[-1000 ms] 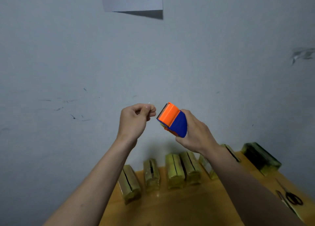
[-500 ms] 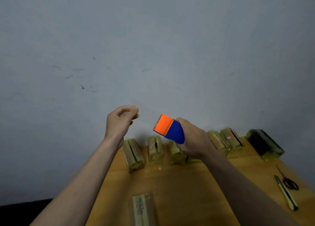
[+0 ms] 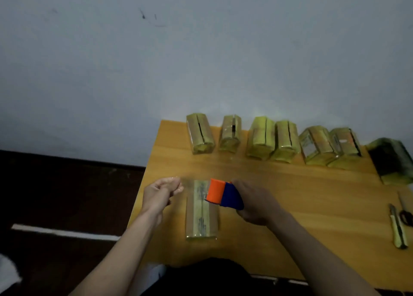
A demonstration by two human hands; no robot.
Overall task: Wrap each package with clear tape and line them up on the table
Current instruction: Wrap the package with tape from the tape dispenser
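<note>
Vs 0.5 s ago: I see both hands dropped from wall height to over table; paper pkg now under them. L hand (image 3: 161, 192) pinches clear tape end (image 3: 178, 183); R hand (image 3: 254, 203) grips orange/blue dispenser (image 3: 223, 195), tape stretched btwn over pkg (image 3: 201, 217). Pkg lies near front-left of wood table (image 3: 290, 195). Row of wrapped pkgs (image 3: 268, 139) along back edge by grey wall (image 3: 201, 61). Cutter (image 3: 397, 231) + scissors (image 3: 405, 216) far right. Bare tabletop btwn pkg and row; left table edge close to L hand, dark floor (image 3: 67, 195) beyond.

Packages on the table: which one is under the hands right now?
The lone package near the front edge, lying directly below the stretched clear tape between both hands. The others stand in a row along the wall, apart from it.
</note>
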